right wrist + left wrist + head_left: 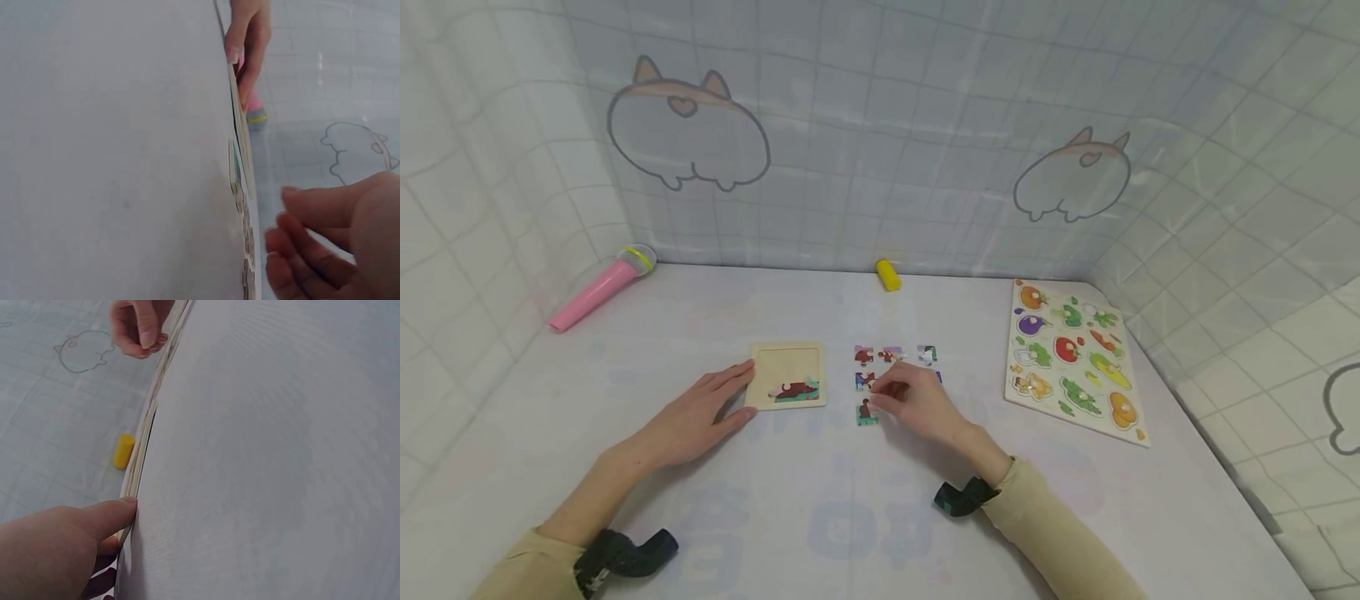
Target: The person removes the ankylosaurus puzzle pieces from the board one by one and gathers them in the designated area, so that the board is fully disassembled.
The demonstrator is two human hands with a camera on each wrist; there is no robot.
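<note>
A square wooden puzzle tray [784, 365] lies on the table, with joined printed pieces [799, 390] along its bottom right. My left hand [696, 423] lies beside it, extended fingers and thumb touching its left edge. Right of the tray are several loose jigsaw pieces, including a brown-and-green piece [866, 412] and a white-and-green one [927, 355]. Just above them hovers my right hand [925, 407], fingers bent loosely. In the right wrist view, nothing shows between the thumb and fingers of that hand [331, 240]. It covers part of the loose pieces.
A vegetable puzzle board [1051, 379] lies at the right. Near the back wall stands a small yellow cylinder [887, 275]. A pink toy microphone [598, 292] lies at the back left. Tile-patterned sheets [865, 150] enclose the table's back and sides.
</note>
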